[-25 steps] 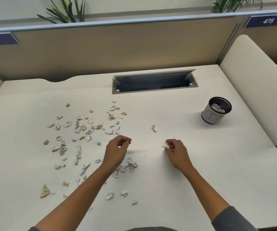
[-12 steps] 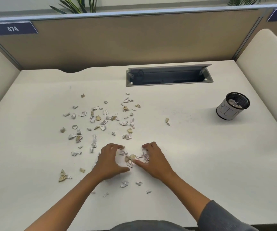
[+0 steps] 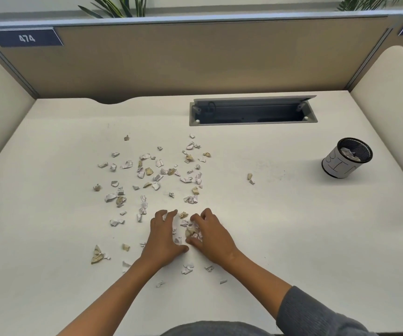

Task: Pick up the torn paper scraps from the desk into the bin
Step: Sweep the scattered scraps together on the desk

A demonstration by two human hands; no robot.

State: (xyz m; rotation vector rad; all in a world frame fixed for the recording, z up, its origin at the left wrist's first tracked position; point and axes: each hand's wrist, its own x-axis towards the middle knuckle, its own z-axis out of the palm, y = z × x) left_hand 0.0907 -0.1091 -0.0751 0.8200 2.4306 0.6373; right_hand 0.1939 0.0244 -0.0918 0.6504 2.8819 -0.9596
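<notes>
Both hands were laid on the white counter (image 3: 292,238) well in front of the grey cable tray (image 3: 253,112) set into its far side. The left hand (image 3: 163,236) was spread palm down, its fingers only slightly bent, pressed against a small heap of paper scraps (image 3: 190,230). The right hand (image 3: 211,235) was set against the other side of that heap, its fingers curled over the scraps and its thumb brought almost to the left thumb, so that the heap was cupped between the two hands. Whether any scrap was pinched could not be told. Many loose scraps (image 3: 156,173), white and tan, were scattered between the hands and the cable tray, mostly to the left of it, and a few were seen nearer the person than the hands. Two separate scraps (image 3: 250,178) were seen in front of the tray's middle. The bin (image 3: 345,157), a small black mesh cup wrapped in a white handwritten label, stood upright to the front right of the tray, well apart from the hands, with some scraps already inside it.
</notes>
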